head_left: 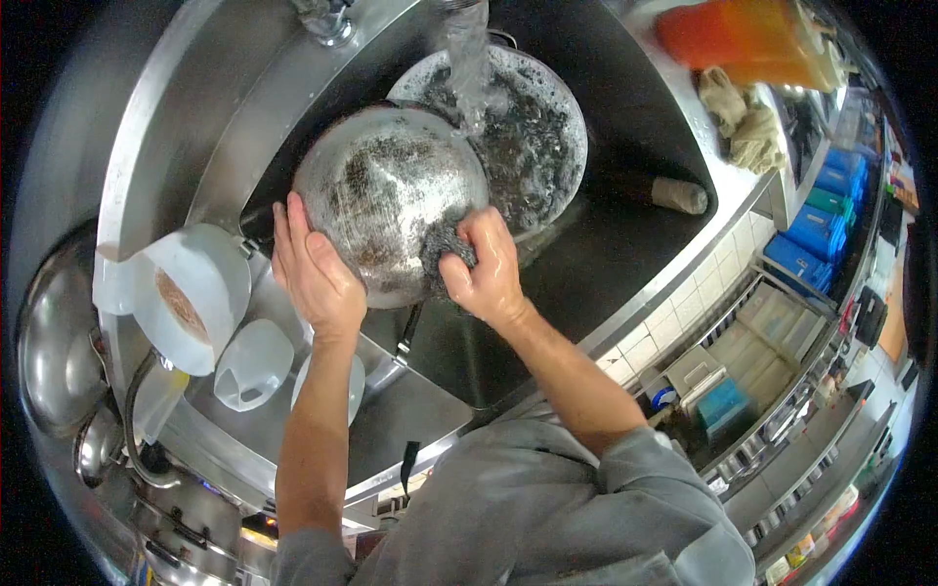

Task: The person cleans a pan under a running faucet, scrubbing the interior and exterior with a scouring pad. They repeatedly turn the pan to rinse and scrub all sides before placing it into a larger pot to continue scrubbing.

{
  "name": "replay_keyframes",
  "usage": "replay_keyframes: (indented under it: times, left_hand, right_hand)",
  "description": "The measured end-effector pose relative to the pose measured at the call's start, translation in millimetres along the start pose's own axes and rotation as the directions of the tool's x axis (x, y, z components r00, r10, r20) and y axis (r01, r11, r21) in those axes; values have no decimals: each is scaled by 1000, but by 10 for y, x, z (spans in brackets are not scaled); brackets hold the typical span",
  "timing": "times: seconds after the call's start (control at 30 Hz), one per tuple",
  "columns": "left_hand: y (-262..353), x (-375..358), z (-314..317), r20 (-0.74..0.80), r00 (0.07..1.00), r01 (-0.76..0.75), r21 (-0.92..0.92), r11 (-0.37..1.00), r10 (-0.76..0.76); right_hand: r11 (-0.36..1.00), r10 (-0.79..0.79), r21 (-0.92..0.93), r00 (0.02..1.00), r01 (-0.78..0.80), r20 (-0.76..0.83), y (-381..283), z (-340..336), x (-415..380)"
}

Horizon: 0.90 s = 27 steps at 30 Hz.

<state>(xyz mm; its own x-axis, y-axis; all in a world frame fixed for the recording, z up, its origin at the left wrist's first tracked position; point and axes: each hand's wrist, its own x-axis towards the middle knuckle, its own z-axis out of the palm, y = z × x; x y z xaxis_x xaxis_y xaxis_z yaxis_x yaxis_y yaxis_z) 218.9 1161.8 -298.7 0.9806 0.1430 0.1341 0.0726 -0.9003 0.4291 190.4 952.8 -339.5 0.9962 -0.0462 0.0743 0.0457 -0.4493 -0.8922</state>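
A round metal bowl or pan (376, 186), its underside upward and darkly stained, is tilted over the sink. My left hand (318, 269) lies against its left edge with the fingers stretched out and the thumb on the metal. Pressed to the lower right of the metal is a dark scouring pad (447, 249), which my right hand (486, 269) grips with bent fingers. Behind, water (469, 68) runs into a large round pan (547, 127) filled with foamy water.
The steel sink (586, 234) holds a cylindrical object (679, 195) at its right. White plastic containers (254, 364) stand at the left. Cloths (752, 132) and an orange container (743, 44) sit at the upper right. A tap fitting (330, 24) is at the top.
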Motion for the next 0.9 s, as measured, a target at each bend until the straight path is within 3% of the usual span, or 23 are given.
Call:
replay_keyframes:
  times: [0.07, 0.17, 0.2, 0.27, 0.33, 0.4, 0.47, 0.53, 0.57, 0.6, 0.67, 0.73, 0.8, 0.87, 0.9]
  left_hand:
    - [2, 1, 17, 11, 1000, 4, -2, 1000, -4]
    - [4, -27, 20, -3, 1000, 23, 18, 1000, -23]
    - [17, -15, 18, 6, 1000, 17, 13, 1000, -17]
    - [36, 31, -25, -8, 1000, -7, 9, 1000, 7]
    - [9, -10, -21, 20, 1000, 16, 28, 999, -17]
    - [22, -3, -29, 21, 999, 31, 23, 999, -31]
    - [-21, 2, 9, -21, 1000, -8, -6, 1000, 8]
    - [-28, -3, 12, -20, 1000, 12, -12, 1000, -12]
    - [-37, 12, 26, -10, 1000, 23, -13, 1000, -23]
    - [-48, 0, 13, 3, 999, 36, -8, 999, -36]
    - [-59, -20, 0, 2, 999, 45, -28, 999, -45]
    - [-75, -35, 17, 10, 999, 49, 0, 999, -49]
    - [-46, -39, -23, -3, 998, 63, -23, 998, -63]
    - [-23, -9, -38, 13, 998, 65, -33, 997, -65]
    - [-22, -5, -46, 20, 997, 71, -29, 997, -70]
  right_hand:
    - [994, -113, -17, 991, 112, -66, 115, 19, 344]
    - [988, 127, 105, 985, -115, -115, 328, 79, 1008]
    - [970, 241, 16, 970, -241, -22, 248, 12, 1202]
    - [995, 103, -7, 993, -103, -62, 195, 24, 1134]
    - [989, 140, 43, 990, -141, 23, -14, -92, 683]
    - [998, 53, -24, 994, -51, 97, -99, -121, 256]
    - [991, 11, -137, 986, 12, 164, -108, -138, 404]
    - [984, -42, -170, 993, 61, 111, -103, 16, 876]
    - [970, -8, -239, 994, 34, 112, -147, 103, 1140]
    - [950, 123, -304, 981, -73, 147, -193, 188, 1366]
    - [949, -64, -298, 990, 100, 129, -201, 201, 1453]
    - [963, 80, -269, 966, -11, 247, -352, 61, 1103]
    - [980, -82, -155, 960, 127, 269, -421, -57, 547]
    - [975, -18, -203, 945, 89, 326, -461, -146, 406]
    - [959, -98, -228, 949, 170, 299, -374, -90, 547]
